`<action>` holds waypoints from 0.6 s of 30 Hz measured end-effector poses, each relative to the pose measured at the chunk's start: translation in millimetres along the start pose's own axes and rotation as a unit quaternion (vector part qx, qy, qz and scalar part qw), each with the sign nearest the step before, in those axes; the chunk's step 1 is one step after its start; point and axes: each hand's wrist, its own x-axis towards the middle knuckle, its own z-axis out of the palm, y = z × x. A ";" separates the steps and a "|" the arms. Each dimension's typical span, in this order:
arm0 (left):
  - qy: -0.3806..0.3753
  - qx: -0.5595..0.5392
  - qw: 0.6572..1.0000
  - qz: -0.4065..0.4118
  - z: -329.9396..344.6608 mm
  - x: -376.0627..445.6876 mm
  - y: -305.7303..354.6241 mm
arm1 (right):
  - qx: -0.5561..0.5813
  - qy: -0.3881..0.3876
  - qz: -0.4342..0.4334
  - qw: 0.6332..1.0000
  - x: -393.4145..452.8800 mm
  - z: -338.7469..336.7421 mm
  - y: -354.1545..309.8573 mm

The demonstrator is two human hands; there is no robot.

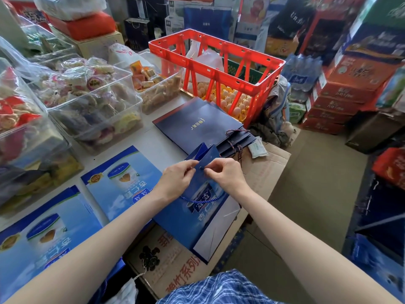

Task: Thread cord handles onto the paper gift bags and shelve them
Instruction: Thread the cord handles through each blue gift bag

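- The left hand [178,176] pinches the top flap of the blue gift bag [197,216]; the right hand [225,172] pinches the cord end at the punched hole [201,168].
- To thread well, I judge: brace the flap firmly, feed the tip straight through, then pull.
- The bag lies at centre, over the worktop [157,141] edge and a cardboard box [269,172].
- Its long axis runs 11 to 5 o'clock, mouth toward 11.
- The blue cord [201,201] loops beneath both wrists.

At the far right, you can read "Un" in white on a black bag [294,17]. Near you, the cardboard box [175,266] shows red "系列"; other print is illegible.
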 end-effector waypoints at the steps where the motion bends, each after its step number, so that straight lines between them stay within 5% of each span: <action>1: -0.005 -0.002 1.000 0.001 0.4 0.6 0.7 | -0.036 0.005 -0.022 0.999 0.1 -1.0 -0.1; 7: -0.037 -0.006 0.999 0.016 0.9 2.6 1.4 | -0.275 0.059 -0.184 0.942 -9.0 8.9 -7.7; 13: -0.066 -0.017 0.998 0.002 -0.7 -2.3 -10.5 | -0.059 -0.080 -0.056 0.993 -5.3 -0.1 -0.2; 18: -0.110 -0.023 0.994 -0.015 -1.3 -4.1 -15.9 | -0.070 -0.089 -0.069 0.991 -11.8 -1.9 -2.4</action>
